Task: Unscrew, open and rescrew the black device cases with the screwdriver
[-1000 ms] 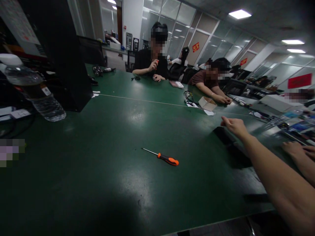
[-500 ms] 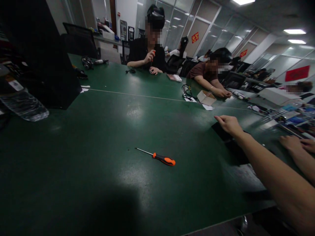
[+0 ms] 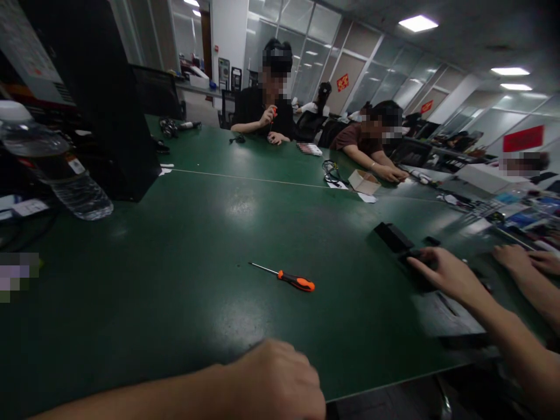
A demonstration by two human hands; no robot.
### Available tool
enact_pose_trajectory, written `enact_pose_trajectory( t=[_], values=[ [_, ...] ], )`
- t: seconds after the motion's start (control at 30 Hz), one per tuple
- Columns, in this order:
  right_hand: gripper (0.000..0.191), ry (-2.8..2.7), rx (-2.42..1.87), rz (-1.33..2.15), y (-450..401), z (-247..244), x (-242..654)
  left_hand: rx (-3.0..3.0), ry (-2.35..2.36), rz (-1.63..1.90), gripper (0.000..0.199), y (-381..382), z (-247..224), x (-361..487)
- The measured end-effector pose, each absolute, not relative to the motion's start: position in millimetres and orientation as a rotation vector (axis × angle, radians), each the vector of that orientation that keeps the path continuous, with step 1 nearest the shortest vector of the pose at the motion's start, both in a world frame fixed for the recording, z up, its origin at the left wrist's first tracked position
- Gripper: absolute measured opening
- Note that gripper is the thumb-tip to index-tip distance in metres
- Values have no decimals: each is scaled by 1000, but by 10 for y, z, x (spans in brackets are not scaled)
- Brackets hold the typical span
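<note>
My left hand (image 3: 280,382) is at the near table edge, knuckles up. Its fingers curl closed and the palm is hidden, so whatever may be in it cannot be made out. On the right, my right hand (image 3: 441,271) reaches down, thumb and fingers closing about a small black object (image 3: 422,256) whose kind is unclear. Just beyond it lies a black box-like piece (image 3: 394,236). Between my hands, apart from both, a screwdriver (image 3: 295,282) with an orange and black handle lies on the green table (image 3: 196,251), its tip pointing left.
A water bottle (image 3: 65,169) leans beside a tall black panel (image 3: 105,111) at left. Farther back are a cable coil (image 3: 331,172) and small open carton (image 3: 364,182). Two people sit across the table; another person's hands (image 3: 511,256) rest at far right. A grey-white flat item (image 3: 450,315) lies under my right forearm.
My left hand has come into view at the bottom. My right hand has moved nearer and lower, onto the black object. The view has shifted slightly; the screwdriver lies as before.
</note>
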State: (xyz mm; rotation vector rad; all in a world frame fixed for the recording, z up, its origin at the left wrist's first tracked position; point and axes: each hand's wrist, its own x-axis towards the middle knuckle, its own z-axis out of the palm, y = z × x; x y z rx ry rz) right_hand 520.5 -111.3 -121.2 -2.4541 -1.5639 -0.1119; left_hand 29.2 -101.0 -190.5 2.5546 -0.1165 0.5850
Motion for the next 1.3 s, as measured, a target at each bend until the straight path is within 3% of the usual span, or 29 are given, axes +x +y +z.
enact_pose_trajectory(
  t=[0.1,0.23,0.47,0.67,0.8,0.97,1.1,1.3],
  values=[
    [30,-1551,-2522,-106,-1374,-1227,4977,2338,172,935,30,-584,-1701,273],
    [25,-1543,-2553,-3,-1438,-1129,4625,2245,428,1000,31,-267,-1558,186],
    [20,-2112,-1715,170,-1241,-1000,3276,2056,622,1105,12,-119,-1472,58],
    [12,-2482,-1209,392,-832,-1147,2179,1843,517,989,31,-92,-1519,17],
    [16,-2391,-1176,427,-624,-1244,2150,1788,584,984,34,-84,-1504,17],
    [25,-2261,-1404,435,-624,-1281,2529,1940,616,946,24,-111,-1461,51],
    [31,-2394,-1541,564,-697,-1322,2682,2177,608,877,33,-178,-1484,72],
    [26,-2393,-1480,359,-370,-863,2732,2286,648,836,33,68,-1542,163]
  ],
)
